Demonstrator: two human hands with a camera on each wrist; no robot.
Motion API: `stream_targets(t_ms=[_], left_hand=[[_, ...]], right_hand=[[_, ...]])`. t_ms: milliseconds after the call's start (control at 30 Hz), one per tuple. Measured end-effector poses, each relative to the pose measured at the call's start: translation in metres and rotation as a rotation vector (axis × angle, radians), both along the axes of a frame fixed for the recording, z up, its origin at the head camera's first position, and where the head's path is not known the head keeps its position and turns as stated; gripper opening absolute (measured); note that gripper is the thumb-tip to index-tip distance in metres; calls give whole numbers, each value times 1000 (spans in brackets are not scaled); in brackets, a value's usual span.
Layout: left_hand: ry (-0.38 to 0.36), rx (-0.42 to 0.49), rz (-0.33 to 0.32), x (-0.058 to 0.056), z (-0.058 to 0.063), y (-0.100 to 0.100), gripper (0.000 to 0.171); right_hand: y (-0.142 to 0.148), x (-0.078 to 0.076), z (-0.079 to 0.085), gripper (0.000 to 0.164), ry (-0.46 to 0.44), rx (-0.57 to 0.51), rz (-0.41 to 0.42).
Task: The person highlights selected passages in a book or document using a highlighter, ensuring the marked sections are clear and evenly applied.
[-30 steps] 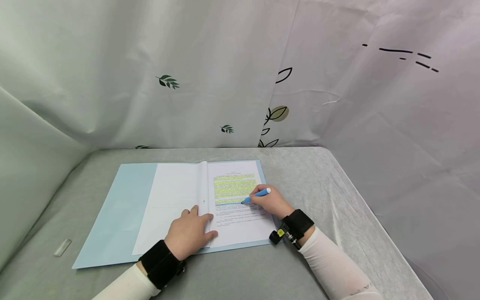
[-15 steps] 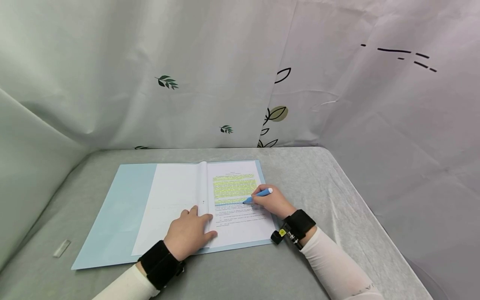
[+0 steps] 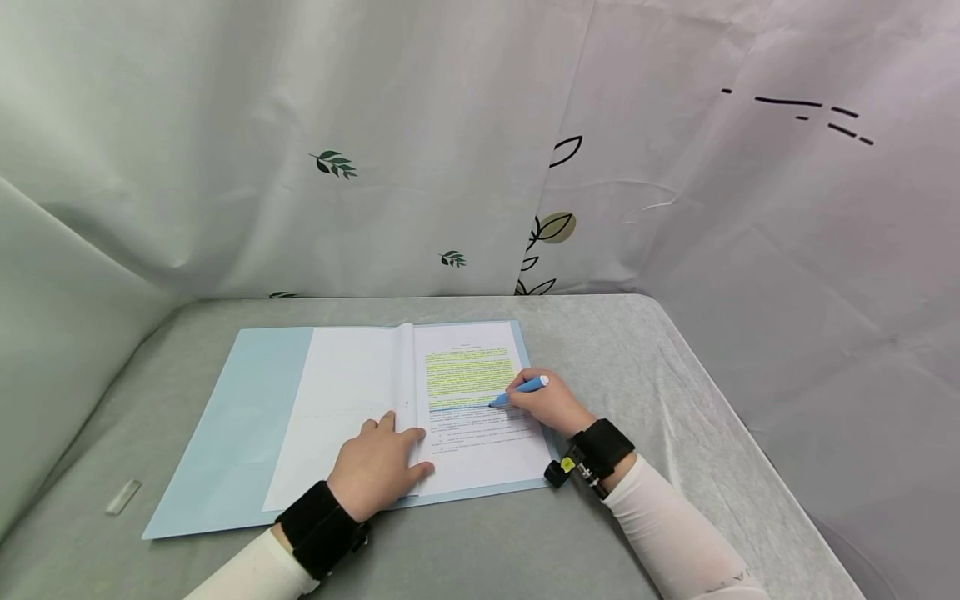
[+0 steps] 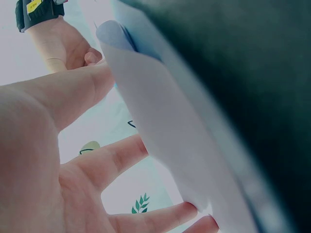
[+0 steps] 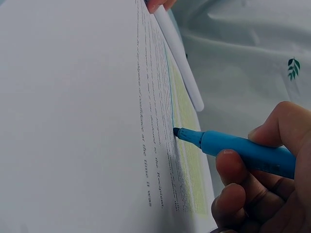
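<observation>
A printed page [image 3: 480, 462] lies at the right side of an open light-blue folder [image 3: 232, 417], its upper paragraph marked in yellow. My right hand [image 3: 553, 403] pinches a blue highlighter [image 5: 233, 145] between thumb and fingers. Its dark tip is right at the page, at the end of a blue line [image 5: 170, 92] drawn below the yellow block. With fingers spread, my left hand [image 3: 375, 467] presses on the left-hand white sheet and the curled inner edge of the paper near the fold. In the left wrist view, the fingertips [image 4: 187, 208] rest against that paper.
A small whitish strip [image 3: 123, 497] lies on the grey cloth-covered table [image 3: 465, 550], left of the folder. Pale curtains [image 3: 420, 150] with leaf prints hang behind and beside the table. The table's right edge [image 3: 738, 425] slopes down past my right arm.
My right hand has slid slightly to the right with the highlighter, and the blue line has grown longer that way. The left hand stays in place on the paper.
</observation>
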State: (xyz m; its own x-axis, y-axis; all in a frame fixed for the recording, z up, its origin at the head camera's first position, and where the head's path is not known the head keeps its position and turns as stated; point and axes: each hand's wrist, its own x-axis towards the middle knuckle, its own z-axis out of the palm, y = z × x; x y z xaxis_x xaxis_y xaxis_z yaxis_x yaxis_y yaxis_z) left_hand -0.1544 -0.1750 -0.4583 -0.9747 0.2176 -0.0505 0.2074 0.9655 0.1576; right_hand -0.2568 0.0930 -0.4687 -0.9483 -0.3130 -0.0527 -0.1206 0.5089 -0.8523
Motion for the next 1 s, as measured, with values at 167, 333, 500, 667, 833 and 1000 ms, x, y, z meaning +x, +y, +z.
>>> stream_targets(t_ms=[167,333,500,667,833,1000], left_hand=[[1,-2,0,0,-1,0,56],[0,-2,-1,0,-1,0,56],[-4,-1,-4,0,0,0,56],[-5,-1,-5,0,0,0,56],[-1,-2,-6,0,-1,0,56],[-3,-5,-8,0,0,0,56]], right_hand=[[2,0,-2,9,-3,2,-7],[4,0,-2,9,-9,-1,-9],[6,0,-1,10,-23,-9,-19],[8,-1,-1,10,-17,-1,-22],[11,-2,-2,10,2,-3,-26],[13,-1,-1,11,-1,-1,-37]])
